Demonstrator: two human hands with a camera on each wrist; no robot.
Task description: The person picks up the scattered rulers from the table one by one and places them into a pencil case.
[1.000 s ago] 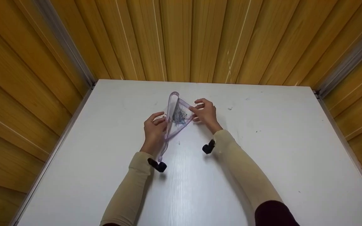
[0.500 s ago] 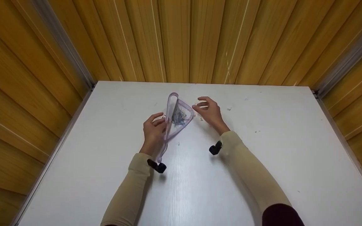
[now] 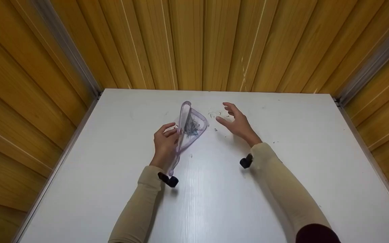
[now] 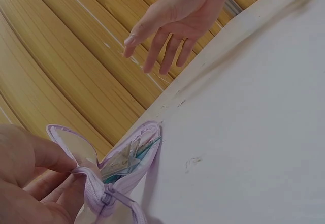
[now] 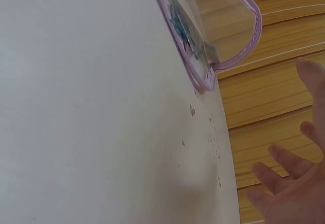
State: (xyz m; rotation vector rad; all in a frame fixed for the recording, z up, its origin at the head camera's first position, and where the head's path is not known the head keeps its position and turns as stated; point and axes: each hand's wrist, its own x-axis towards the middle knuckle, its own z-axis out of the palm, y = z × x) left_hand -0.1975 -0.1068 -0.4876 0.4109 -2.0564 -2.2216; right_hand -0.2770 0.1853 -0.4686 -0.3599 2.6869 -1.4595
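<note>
A clear zip pouch with lilac trim (image 3: 205, 125) stands gaping on the table. Small pale and teal pieces (image 4: 124, 160) lie inside it. My left hand (image 3: 164, 143) pinches the pouch's edge between thumb and fingers, close to the zip slider (image 4: 107, 196) in the left wrist view. A lilac strap end (image 3: 171, 172) hangs toward my left wrist. My right hand (image 3: 238, 124) is to the right of the pouch, apart from it, with fingers spread and nothing in them. The right wrist view catches the pouch's see-through flap (image 5: 231, 18) raised above the contents.
The white table (image 3: 214, 202) carries dark scuffs or specks (image 3: 215, 130) between the pouch and my right hand. Wood-look panels (image 3: 194, 44) rise behind the table's far edge and on both sides.
My right hand has let go of the pouch's right edge and moved away to the right, its fingers spreading. My left hand and the pouch have stayed nearly in place.
</note>
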